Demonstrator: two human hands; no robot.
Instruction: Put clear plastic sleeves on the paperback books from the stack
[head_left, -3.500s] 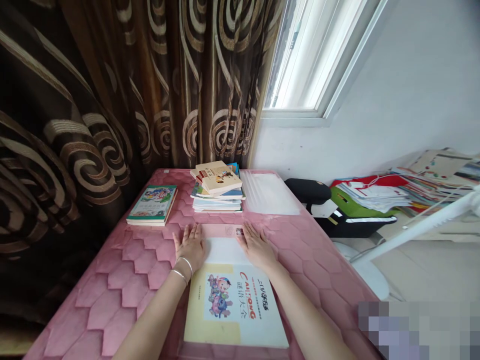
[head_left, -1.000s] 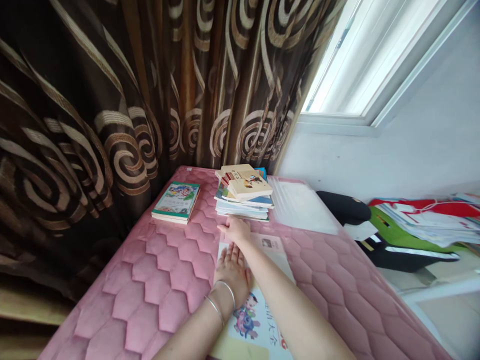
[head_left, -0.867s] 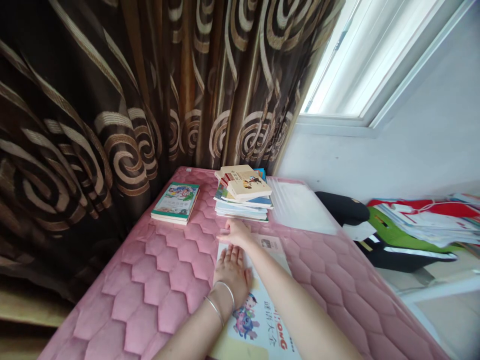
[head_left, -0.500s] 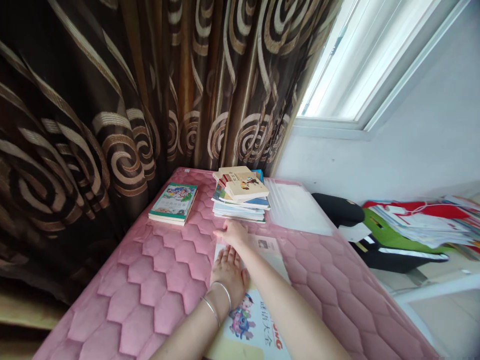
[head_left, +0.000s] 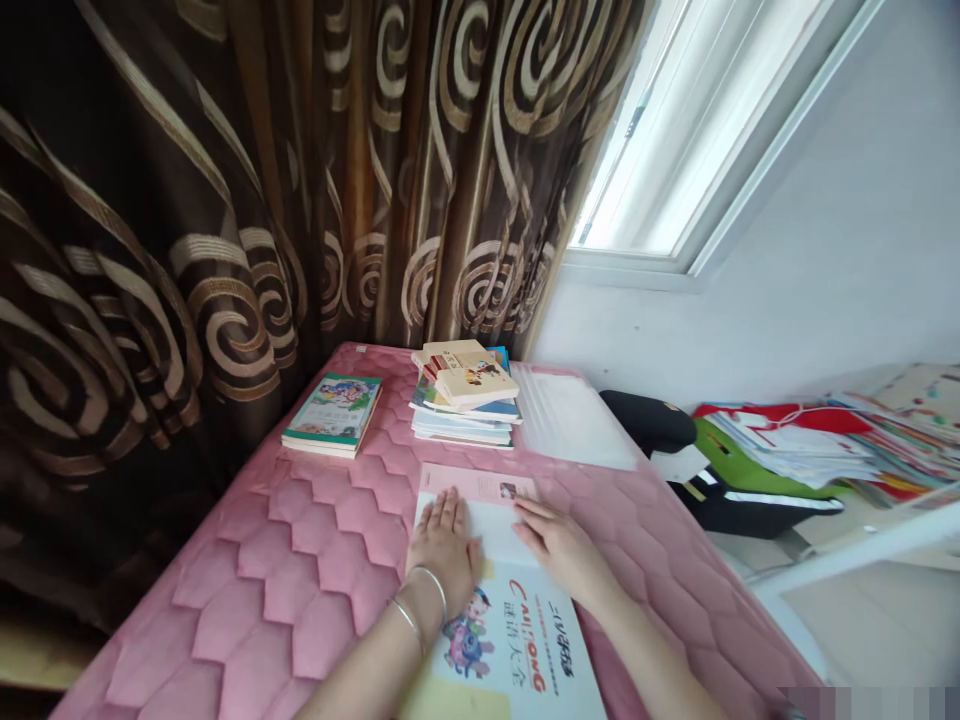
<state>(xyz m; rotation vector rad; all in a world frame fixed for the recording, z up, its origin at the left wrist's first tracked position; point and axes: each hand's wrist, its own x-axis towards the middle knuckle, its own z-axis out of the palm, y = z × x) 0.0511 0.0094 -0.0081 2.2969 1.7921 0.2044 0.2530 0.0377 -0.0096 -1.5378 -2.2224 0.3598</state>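
A book cover [head_left: 517, 600] with cartoon figures and Chinese lettering lies spread flat on the pink quilted mattress [head_left: 322, 570], its pink flap at the far end. My left hand [head_left: 442, 545], with two silver bangles at the wrist, rests flat on the cover's left side, fingers stretched forward. On the cover's right edge lies my right hand [head_left: 559, 545], fingers extended over the paper near the flap. Neither hand grips anything. The cover's near end runs out of the bottom of the picture.
Beyond the cover stands a pile of books [head_left: 469, 400]. Two or so green-edged books [head_left: 334, 415] lie to its left. A translucent plastic sheet [head_left: 577, 420] covers the far right corner. Curtains [head_left: 390, 180] hang behind; papers and folders [head_left: 787, 450] sit on the right.
My right hand has moved from the cover's far left, across in front of my left hand, back to its right edge. The left hand stays flat. The view has shifted slightly.
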